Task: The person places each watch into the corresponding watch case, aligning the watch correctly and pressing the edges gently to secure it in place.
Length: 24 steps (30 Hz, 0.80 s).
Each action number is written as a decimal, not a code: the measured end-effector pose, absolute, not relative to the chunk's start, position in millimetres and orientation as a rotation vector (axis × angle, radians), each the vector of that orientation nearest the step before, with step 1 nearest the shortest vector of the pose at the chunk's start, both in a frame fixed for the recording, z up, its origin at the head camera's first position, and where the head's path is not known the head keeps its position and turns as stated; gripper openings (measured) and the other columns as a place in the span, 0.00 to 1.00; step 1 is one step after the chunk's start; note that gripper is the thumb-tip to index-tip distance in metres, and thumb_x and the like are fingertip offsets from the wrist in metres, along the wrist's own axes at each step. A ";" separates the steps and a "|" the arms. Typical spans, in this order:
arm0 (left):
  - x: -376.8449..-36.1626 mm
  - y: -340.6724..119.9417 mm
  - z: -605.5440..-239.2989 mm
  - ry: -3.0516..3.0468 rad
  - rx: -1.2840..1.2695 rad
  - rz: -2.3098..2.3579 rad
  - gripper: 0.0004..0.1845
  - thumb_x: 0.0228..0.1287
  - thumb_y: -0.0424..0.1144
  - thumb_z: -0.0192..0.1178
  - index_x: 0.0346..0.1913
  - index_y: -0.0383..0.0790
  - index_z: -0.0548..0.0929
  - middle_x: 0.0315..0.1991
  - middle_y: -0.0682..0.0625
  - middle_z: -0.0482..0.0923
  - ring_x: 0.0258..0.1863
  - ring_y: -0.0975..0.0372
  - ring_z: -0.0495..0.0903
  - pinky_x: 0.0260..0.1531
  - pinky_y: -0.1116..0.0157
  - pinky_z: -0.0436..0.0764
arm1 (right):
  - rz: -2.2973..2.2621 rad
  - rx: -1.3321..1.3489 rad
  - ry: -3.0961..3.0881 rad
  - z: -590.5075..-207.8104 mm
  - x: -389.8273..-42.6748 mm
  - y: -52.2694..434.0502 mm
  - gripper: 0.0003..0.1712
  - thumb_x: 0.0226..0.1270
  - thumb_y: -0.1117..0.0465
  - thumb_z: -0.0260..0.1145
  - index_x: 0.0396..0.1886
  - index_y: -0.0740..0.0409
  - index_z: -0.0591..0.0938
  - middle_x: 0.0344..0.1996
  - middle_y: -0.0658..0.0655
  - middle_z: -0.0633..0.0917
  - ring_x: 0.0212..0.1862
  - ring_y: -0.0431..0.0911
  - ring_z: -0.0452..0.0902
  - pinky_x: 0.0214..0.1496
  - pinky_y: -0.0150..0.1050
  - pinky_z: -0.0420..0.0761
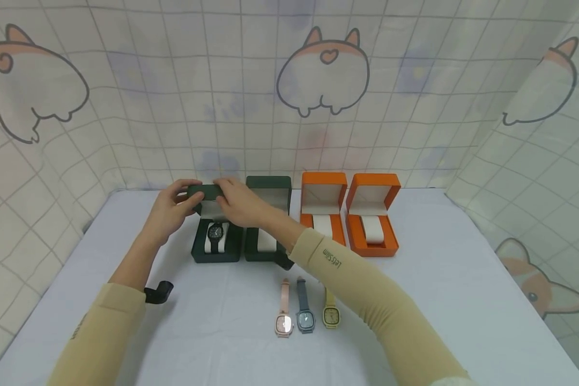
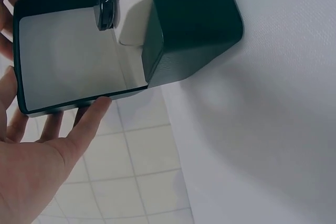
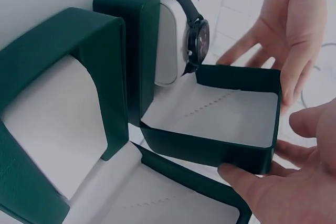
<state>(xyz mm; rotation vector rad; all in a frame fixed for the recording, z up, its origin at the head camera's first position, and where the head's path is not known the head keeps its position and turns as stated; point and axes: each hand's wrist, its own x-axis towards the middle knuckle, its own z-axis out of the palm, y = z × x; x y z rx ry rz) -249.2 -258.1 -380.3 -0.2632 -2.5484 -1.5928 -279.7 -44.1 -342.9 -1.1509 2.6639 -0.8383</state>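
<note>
Both hands are at the raised lid [image 1: 207, 191] of the leftmost dark green watch box [image 1: 217, 258]. At the lid's left side, my left hand [image 1: 168, 214] grips the edge with the thumb in front and fingers behind. My right hand [image 1: 240, 205] holds the opposite side the same way, its thumb and fingers about the rim in the right wrist view. A black watch [image 1: 215, 231] sits strapped round the white cushion [image 3: 169, 45] inside. The lid's pale lining [image 2: 68, 56] faces the left wrist camera.
Another open green box [image 1: 269, 183] stands just right, partly behind the right arm. Two open orange boxes [image 1: 324, 179] with white cushions follow. A pink watch [image 1: 283, 325], a blue-grey watch [image 1: 306, 320] and a yellow watch [image 1: 331, 317] lie on the white table [image 1: 212, 332] in front.
</note>
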 end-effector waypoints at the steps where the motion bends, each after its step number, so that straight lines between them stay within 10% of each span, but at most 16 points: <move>1: -248.9 -258.2 -380.6 -2.544 -0.266 -1.601 0.28 0.77 0.45 0.60 0.72 0.35 0.71 0.70 0.32 0.66 0.70 0.39 0.68 0.56 0.49 0.79 | -0.841 -1.141 2.664 -343.2 -279.5 -44.1 0.29 0.85 0.61 0.47 0.78 0.69 0.59 0.74 0.66 0.65 0.75 0.52 0.61 0.75 0.38 0.63; 9: -248.2 -260.7 -383.9 -2.547 -0.276 -1.613 0.27 0.77 0.42 0.61 0.71 0.32 0.70 0.71 0.33 0.65 0.71 0.38 0.65 0.58 0.52 0.79 | -0.843 -1.087 2.712 -347.0 -276.5 -45.7 0.27 0.85 0.60 0.51 0.77 0.65 0.63 0.71 0.63 0.70 0.72 0.50 0.66 0.72 0.38 0.67; 18: -240.1 -261.5 -379.6 -2.607 -0.252 -1.534 0.28 0.76 0.46 0.63 0.70 0.35 0.72 0.72 0.34 0.65 0.73 0.35 0.61 0.64 0.32 0.65 | -1.042 -0.956 2.631 -352.4 -272.9 -46.0 0.29 0.84 0.57 0.53 0.76 0.65 0.64 0.61 0.61 0.80 0.53 0.48 0.79 0.55 0.39 0.78; 24: -237.5 -262.1 -380.2 -2.612 -0.281 -1.527 0.27 0.74 0.48 0.63 0.68 0.36 0.73 0.71 0.36 0.67 0.73 0.36 0.61 0.64 0.32 0.65 | -1.070 -0.908 2.638 -357.0 -271.1 -44.9 0.29 0.85 0.52 0.52 0.75 0.64 0.66 0.65 0.61 0.78 0.61 0.49 0.77 0.61 0.40 0.77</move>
